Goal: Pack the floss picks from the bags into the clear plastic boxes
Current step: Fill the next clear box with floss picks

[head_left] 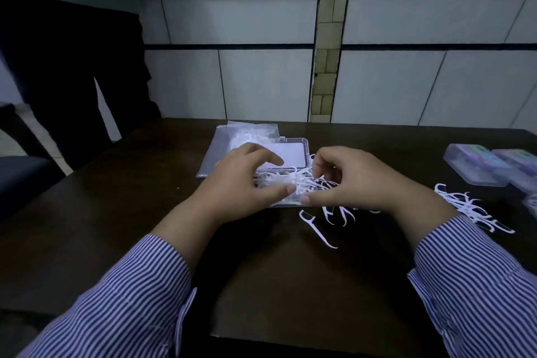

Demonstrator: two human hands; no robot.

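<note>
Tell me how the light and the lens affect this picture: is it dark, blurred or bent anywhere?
Head view: dim, bluish light, so the dark table loses detail while the white floss picks stand out brightly. Head view: the wide lens bends the wall tiles toward the edges. Head view: the clear boxes at the right edge look soft; both hands are fairly sharp.

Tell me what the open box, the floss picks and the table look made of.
Open box: clear, glossy plastic; the white liner shows through its lid. Floss picks: white, probably moulded plastic, thin and smooth. Table: dark, matte, possibly wood or laminate; too dim to tell.
</note>
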